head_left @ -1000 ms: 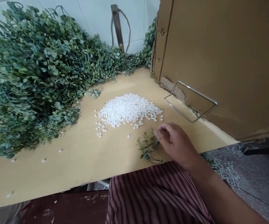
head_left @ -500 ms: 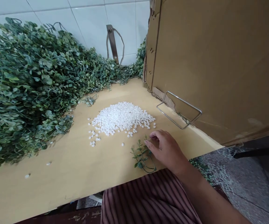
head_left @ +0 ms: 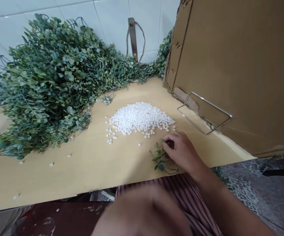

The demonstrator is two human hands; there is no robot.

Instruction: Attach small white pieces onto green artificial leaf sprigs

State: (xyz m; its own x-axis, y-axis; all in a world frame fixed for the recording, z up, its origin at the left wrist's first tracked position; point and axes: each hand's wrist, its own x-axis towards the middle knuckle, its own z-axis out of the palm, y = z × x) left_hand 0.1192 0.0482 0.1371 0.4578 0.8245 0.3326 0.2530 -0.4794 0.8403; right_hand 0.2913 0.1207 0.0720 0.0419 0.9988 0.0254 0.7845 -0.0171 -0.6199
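My right hand [head_left: 182,149] rests low over the near edge of the tan board, its thumb and index finger pinched at the upper end of a small artificial leafy sprig [head_left: 160,160]. The sprig's curved green stem trails toward the board's edge. Just beyond the fingers lies a heap of small white beads [head_left: 142,116], with several strays around it. My left hand [head_left: 142,213] is a large smeared shape at the bottom centre, above my striped clothing; its fingers cannot be made out.
A big mass of artificial greenery [head_left: 55,78] covers the board's left and back. At the right, a cardboard panel [head_left: 240,75] stands upright, with a bent metal wire frame [head_left: 206,113] against its foot. A brown strap [head_left: 133,39] leans on the white tiles.
My left hand has come into view from below, blurred. The right thumb and index finger have closed more on the sprig. The view has swung left, so everything sits further right.
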